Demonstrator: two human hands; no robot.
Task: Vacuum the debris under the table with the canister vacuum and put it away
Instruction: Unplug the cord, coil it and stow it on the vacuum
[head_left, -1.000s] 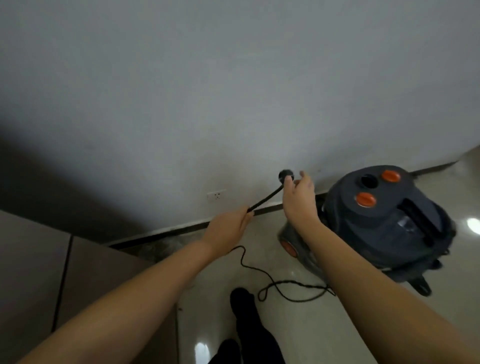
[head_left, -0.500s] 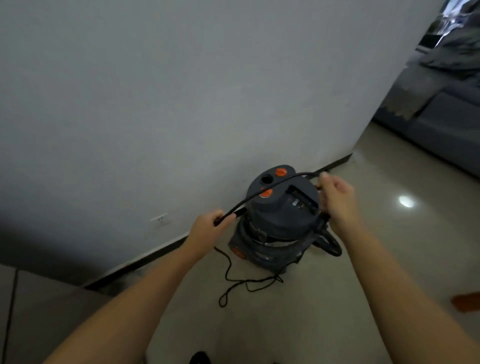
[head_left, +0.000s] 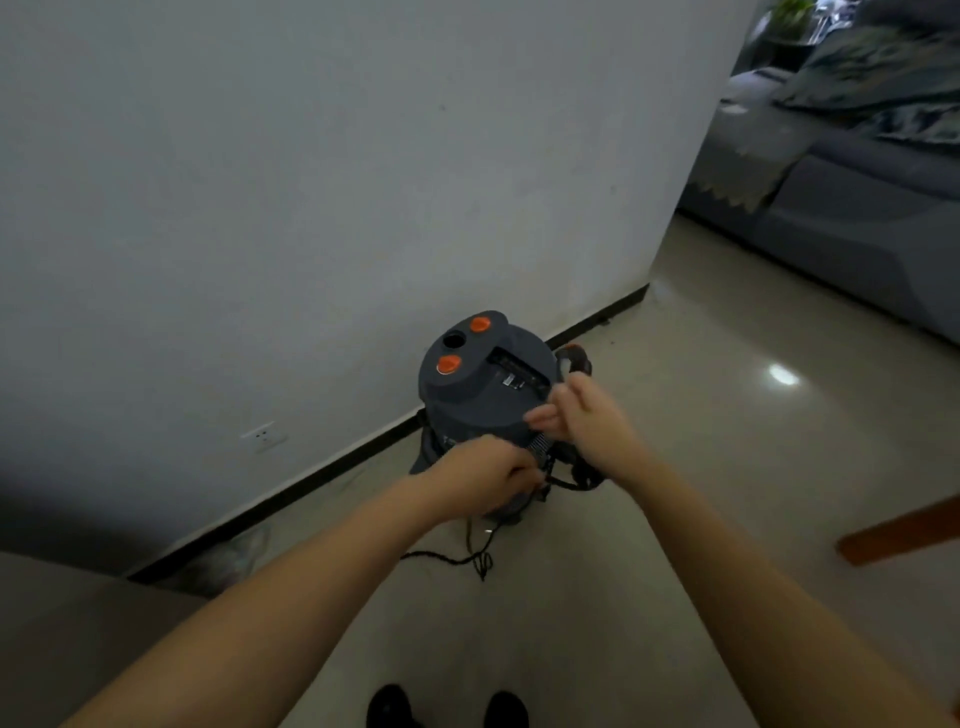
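My shoes (head_left: 447, 709) show at the bottom edge, on the tiled floor (head_left: 649, 519). Loose cord (head_left: 470, 558) lies in loops on the floor just ahead of them, running up toward my left hand (head_left: 483, 480). That hand is curled, fingers closed round the cord at the near side of the vacuum (head_left: 488, 384). My right hand (head_left: 582, 415) is just beyond it and to the right, up against the vacuum's top edge; its fingers are bent together in a pinch, but I cannot tell whether the cord is in them. The vacuum stands upright on the floor, close to the wall (head_left: 363, 182) and its dark baseboard, with two orange knobs on its lid. A socket (head_left: 263, 435) sits low on the wall to the left. Past the wall's corner, far right, is a grey sofa (head_left: 857, 208). A brown wooden piece (head_left: 898, 530) juts in from the right edge.
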